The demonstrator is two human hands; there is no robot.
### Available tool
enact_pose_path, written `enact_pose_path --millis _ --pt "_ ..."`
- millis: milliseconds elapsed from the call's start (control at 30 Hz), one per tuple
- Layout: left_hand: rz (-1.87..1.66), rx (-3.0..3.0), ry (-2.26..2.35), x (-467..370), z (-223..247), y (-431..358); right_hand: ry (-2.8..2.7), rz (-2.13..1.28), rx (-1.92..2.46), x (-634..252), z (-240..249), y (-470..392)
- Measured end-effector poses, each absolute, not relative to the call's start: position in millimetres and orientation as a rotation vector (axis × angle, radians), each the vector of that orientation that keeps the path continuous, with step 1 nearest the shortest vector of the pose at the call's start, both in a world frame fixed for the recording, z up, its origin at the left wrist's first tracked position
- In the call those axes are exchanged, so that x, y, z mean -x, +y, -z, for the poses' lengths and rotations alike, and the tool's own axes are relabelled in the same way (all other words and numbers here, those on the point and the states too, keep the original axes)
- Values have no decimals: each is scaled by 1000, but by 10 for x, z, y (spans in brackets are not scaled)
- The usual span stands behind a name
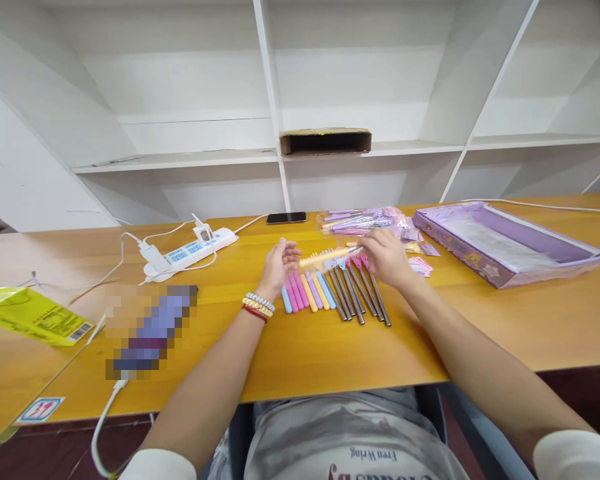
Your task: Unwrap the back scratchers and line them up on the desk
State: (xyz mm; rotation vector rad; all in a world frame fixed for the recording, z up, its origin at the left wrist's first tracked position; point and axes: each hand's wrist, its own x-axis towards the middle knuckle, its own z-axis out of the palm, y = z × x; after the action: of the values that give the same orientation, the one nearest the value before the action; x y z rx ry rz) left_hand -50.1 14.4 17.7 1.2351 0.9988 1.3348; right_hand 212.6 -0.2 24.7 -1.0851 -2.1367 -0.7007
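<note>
Yellow stick point(326, 257) held crosswise above coloured handles point(309, 291) on counter point(300, 353), long axis left-right. Right hand point(386, 257): fingers pinched on metal end. Left hand point(278, 268): fingers loosely open beside yellow end, contact unclear.

Tubes point(356, 300) on table point(320, 360), power strip point(193, 255) left, tray point(457, 245) right, packets point(363, 223) (seemingly overlapping) behind.

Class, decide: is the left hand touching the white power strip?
Apart: the head view shows wooden tabletop between the left hand and the white power strip.
</note>
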Motion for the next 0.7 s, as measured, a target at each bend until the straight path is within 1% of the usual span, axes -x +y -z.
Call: enact_pose_path --millis 100,167,233,300,367,467,567,700 --pt "-863 -1193 800 549 -275 47 -2260 642 839 -1893 -96 -100" --pt "-606 -1242 735 539 -338 -69 -2295 601 763 -1795 -66 -149" --pt "-468 -1320 691 493 -377 -177 -2302 574 734 -1745 -61 -182" --pt "-441 -1376 663 431 -380 -245 -2266 574 748 -1728 -62 -204" --pt "-511 -1372 671 372 -357 -265 -2148 592 812 -1728 -68 -220" --pt "-735 -1295 709 304 -310 -235 -1907 561 916 -1736 -92 -234" --pt "-1058 -1150 740 255 -284 -187 -1852 400 890 -1735 -119 -244" --pt "-1404 -960 785 224 -274 -132 -1973 106 760 -1711 -122 -280"
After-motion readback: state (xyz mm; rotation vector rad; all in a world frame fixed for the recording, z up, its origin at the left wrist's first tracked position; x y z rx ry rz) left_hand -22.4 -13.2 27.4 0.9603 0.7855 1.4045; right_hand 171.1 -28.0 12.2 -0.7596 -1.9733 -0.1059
